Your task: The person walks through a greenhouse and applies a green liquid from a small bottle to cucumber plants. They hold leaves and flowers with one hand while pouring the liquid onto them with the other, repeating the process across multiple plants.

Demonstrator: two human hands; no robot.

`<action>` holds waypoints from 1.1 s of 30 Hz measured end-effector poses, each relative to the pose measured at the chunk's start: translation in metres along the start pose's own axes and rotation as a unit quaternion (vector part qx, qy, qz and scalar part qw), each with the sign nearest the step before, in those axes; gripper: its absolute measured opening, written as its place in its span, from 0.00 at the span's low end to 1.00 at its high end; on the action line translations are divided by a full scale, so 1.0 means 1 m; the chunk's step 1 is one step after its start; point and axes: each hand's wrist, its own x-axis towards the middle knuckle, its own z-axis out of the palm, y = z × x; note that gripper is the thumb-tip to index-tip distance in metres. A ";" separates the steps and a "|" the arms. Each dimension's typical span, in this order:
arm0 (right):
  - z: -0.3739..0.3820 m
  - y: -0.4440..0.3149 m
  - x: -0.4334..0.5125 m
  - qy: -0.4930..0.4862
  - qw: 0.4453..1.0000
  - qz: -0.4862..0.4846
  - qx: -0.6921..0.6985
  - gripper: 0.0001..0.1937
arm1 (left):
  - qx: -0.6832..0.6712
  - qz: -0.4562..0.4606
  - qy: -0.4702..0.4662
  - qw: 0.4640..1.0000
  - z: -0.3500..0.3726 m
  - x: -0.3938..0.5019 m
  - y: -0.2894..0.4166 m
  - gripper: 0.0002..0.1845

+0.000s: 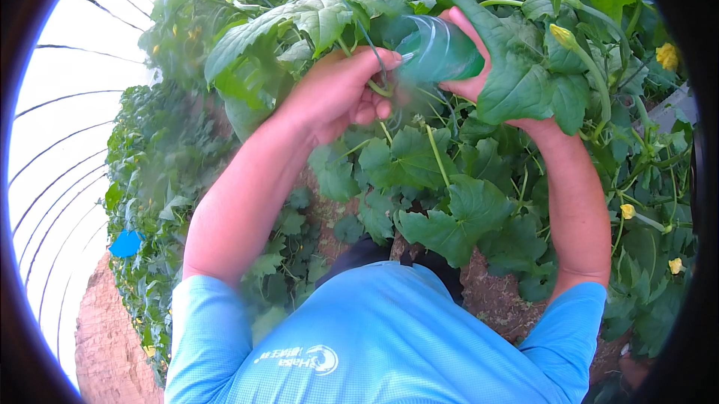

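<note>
My right hand [476, 83] is wrapped around a translucent green plastic container [444, 50], with a large vine leaf [511, 75] covering much of that hand. To its left, my left hand [354, 86] pinches a small pale piece [407, 57] between thumb and fingers, close to the container's near end; its exact kind is unclear. A thin support string [359, 22] slants down across the left thumb. Just beneath that thumb curls a green vine stem [380, 89]. Some of the left fingers are hidden by foliage and blur.
Dense leafy vines surround both arms, with broad leaves [460, 218] below the hands. Yellow blossoms [667, 57] and a yellow bud [563, 36] grow at right. Arched ribs under a pale greenhouse cover curve at left, near a blue sheet [126, 243] and an earthen wall [112, 336].
</note>
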 end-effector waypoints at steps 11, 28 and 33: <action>0.000 0.009 0.000 -0.006 1.000 0.003 -0.017 0.46 | -0.010 0.007 -0.008 1.000 0.000 0.000 0.000 0.17; -0.009 0.003 0.001 -0.010 0.994 -0.049 -0.095 0.49 | 0.039 -0.008 0.015 0.999 0.008 -0.011 0.010 0.18; -0.007 0.002 0.002 -0.007 0.993 -0.050 -0.103 0.49 | 0.043 -0.013 0.021 0.999 0.009 -0.011 0.011 0.20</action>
